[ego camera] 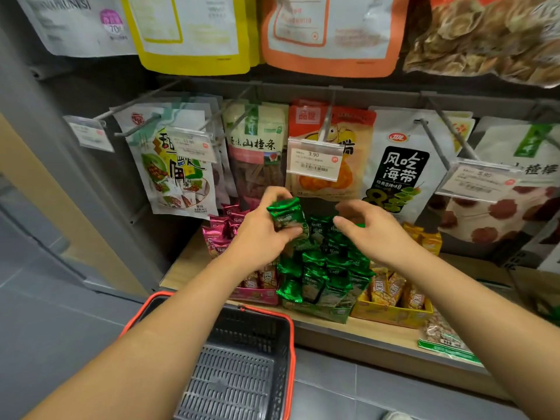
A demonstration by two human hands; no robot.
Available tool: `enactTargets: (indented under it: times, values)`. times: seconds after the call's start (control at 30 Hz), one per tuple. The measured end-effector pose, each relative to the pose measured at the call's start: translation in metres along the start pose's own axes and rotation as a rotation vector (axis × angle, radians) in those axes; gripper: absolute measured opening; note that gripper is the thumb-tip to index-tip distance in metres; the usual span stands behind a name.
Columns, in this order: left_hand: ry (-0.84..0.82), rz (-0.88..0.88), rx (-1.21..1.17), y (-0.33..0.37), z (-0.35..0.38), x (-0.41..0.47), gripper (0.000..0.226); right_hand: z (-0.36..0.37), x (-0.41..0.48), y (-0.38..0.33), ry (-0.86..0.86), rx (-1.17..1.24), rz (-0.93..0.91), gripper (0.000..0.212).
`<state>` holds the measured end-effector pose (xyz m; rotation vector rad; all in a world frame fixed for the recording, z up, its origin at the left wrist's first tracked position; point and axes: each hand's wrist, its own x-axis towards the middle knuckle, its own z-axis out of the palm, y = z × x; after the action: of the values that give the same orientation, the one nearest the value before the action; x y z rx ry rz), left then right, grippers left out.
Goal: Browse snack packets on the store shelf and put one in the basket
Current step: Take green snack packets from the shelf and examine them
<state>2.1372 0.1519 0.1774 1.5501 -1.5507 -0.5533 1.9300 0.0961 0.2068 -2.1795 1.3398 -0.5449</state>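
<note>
The top edge is cutting off the hanging pouches (194, 40) (upper row). The left forearm (181, 313) is hiding part of the basket (257, 334), lower centre.

Both forearms reach forward. The left hand (263, 234) curls round a green packet (286, 215). The right hand (372, 230) hovers palm-down, fingers loosely bent.

Green packet (287, 217), red-rimmed dark grey basket (285, 344), yellow box (391, 315)

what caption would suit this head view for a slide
Left hand holds green snack packets above the shelf box, right hand hovering over the pile, basket below.
</note>
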Motion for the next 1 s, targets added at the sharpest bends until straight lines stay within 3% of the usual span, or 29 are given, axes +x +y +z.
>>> enactTargets:
  times: [0.17,0.33,0.43,0.67,0.87,1.0]
  values:
    - [-0.087,-0.025,-0.049,-0.012,-0.003,0.001,0.048,0.021,0.038,0.016,-0.172,-0.143,0.032,0.054]
    - [-0.192,-0.097,0.055,-0.014,-0.01,-0.002,0.03,0.053,0.06,0.025,-0.328,-0.42,0.03,0.059]
    - [-0.231,-0.09,0.134,-0.016,-0.007,0.003,0.031,0.062,0.063,0.031,-0.265,-0.493,0.032,0.054]
    - [-0.106,0.043,0.327,-0.02,0.007,0.016,0.035,0.062,0.055,0.046,-0.16,-0.482,-0.086,0.047]
    - [-0.029,-0.004,0.283,-0.016,0.025,0.031,0.027,0.061,0.05,0.051,-0.102,-0.365,-0.1,0.041]
    - [-0.092,-0.06,0.367,-0.023,0.034,0.036,0.026,0.058,0.049,0.054,-0.125,-0.279,-0.102,0.038]
